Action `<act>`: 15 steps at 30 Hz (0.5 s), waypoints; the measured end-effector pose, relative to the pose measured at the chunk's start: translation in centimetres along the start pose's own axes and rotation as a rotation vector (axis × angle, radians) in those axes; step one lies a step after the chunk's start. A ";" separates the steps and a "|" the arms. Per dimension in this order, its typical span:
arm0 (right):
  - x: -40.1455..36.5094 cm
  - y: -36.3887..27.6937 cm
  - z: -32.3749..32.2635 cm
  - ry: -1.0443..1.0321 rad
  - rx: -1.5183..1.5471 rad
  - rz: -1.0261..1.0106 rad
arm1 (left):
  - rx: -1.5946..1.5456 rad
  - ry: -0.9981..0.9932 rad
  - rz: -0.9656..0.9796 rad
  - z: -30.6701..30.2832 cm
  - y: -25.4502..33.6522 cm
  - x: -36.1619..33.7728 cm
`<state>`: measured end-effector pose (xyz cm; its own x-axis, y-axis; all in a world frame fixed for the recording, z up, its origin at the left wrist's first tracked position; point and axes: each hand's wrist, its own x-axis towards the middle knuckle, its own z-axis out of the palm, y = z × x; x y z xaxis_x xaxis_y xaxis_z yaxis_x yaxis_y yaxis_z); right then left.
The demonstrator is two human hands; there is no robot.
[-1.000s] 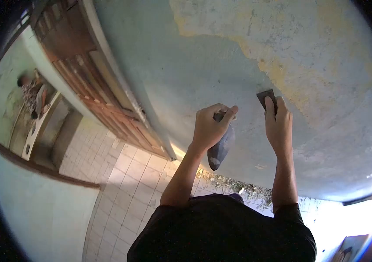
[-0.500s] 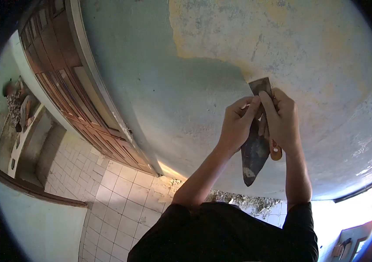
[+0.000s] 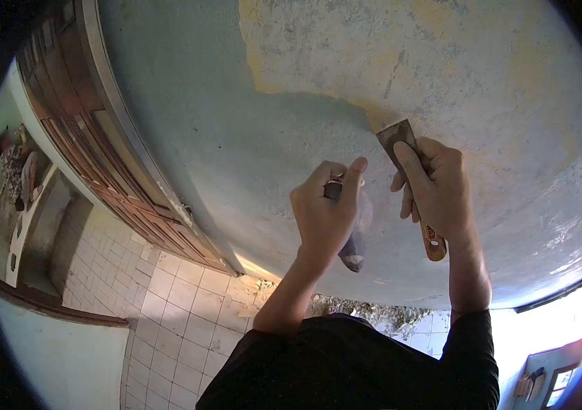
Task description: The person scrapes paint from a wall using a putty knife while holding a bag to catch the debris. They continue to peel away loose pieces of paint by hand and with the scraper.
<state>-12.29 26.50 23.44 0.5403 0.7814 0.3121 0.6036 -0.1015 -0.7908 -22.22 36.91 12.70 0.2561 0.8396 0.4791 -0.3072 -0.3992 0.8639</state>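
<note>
My right hand [image 3: 441, 184] grips a putty knife [image 3: 393, 140] partway along, thumb flat on its dark metal blade. The wooden handle [image 3: 432, 242] sticks out below the palm. The blade's flat end overlaps the edge of the peeled patch [image 3: 345, 51] on the wall. To the left, my left hand [image 3: 325, 212] is closed round a pointed trowel, its thumb raised. The trowel's dark blade [image 3: 352, 254] points downward, smeared by motion and partly hidden behind the hand.
Greenish paint [image 3: 175, 89] covers the wall left of the bare patch. A brown wooden door [image 3: 93, 143] stands at left. Paint flakes [image 3: 386, 316] lie along the wall's foot on the tiled floor [image 3: 188, 321]. Another person [image 3: 18, 164] sits on a ledge at far left.
My hands have moved apart: the left has gone left and down with the trowel, away from the putty knife. The putty knife now sits in my right hand alone.
</note>
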 end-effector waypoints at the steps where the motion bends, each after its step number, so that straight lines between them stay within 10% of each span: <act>1: 0.1 -0.1 0.1 -0.004 -0.005 0.003 | -0.003 0.002 -0.006 0.2 -0.2 0.3; 15: 0.6 -1.3 1.4 0.102 -0.070 -0.104 | -0.631 -0.341 -0.250 2.0 2.2 0.9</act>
<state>-13.55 27.98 23.88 0.5278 0.7235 0.4451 0.6967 -0.0690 -0.7140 -20.80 36.02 15.31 0.6247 0.6761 0.3907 -0.6423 0.1603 0.7495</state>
